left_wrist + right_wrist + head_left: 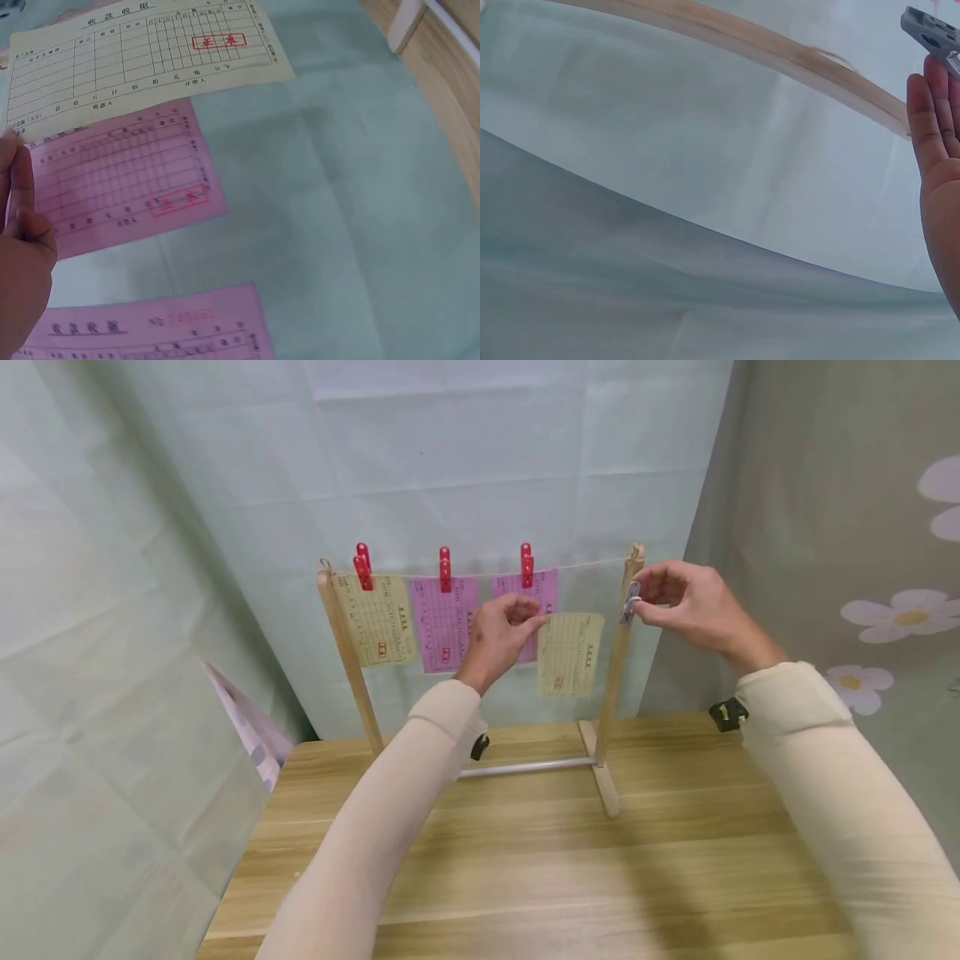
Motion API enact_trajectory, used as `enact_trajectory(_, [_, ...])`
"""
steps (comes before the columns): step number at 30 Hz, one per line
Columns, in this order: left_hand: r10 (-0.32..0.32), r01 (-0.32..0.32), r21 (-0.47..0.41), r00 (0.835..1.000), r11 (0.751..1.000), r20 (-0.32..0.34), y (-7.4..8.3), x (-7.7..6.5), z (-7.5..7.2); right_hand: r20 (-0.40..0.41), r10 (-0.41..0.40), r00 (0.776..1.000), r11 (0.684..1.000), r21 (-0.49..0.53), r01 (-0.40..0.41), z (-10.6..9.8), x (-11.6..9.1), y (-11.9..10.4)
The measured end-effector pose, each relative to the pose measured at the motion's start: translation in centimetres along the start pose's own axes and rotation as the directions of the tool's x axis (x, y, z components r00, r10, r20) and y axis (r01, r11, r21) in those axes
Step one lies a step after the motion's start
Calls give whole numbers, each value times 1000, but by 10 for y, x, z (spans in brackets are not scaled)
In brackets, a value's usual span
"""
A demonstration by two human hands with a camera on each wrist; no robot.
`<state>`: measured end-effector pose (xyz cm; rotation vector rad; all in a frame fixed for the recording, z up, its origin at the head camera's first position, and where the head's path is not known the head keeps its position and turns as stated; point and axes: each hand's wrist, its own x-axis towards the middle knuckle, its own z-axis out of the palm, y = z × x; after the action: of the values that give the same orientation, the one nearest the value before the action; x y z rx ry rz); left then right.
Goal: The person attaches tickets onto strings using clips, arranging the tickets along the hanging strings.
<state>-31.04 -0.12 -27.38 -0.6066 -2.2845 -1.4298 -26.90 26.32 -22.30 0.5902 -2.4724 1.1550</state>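
Note:
My left hand pinches a pale yellow receipt slip by its upper left corner, and the slip hangs below the string. In the left wrist view this yellow slip overlaps a pink one. My right hand holds a grey plastic clip between thumb and fingers, in front of the right wooden post. The right wrist view shows the grey clip at the fingertips. Red clips hold a yellow slip and two pink slips on the string.
The string runs between two wooden posts, the left post and the right one. A white bar joins them low down, above the wooden table. Pale cloth hangs behind, and a flowered curtain hangs at the right.

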Motion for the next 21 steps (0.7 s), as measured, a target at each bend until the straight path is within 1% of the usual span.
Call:
enact_trajectory(4, [13,-14,-10,999,1000,-44,9,4,2,6,-17,1000,1000,8,17,-7,10,-9])
enact_trajectory(9, [16,-18,-25,995,1000,-99,20,8,5,51,-17,999,1000,17,16,-16,22,-20])
enact_trajectory(13, [4,-8,-30,992,1000,-129,29,11,7,82,-17,997,1000,-20,19,-21,29,-25])
enact_trajectory(18, [16,-16,-1,987,1000,-157,37,15,9,98,0,995,997,-78,8,-23,36,-32])
enact_trajectory(21, [18,-15,22,987,1000,-162,41,17,10,93,6,996,996,-85,2,-24,40,-35])
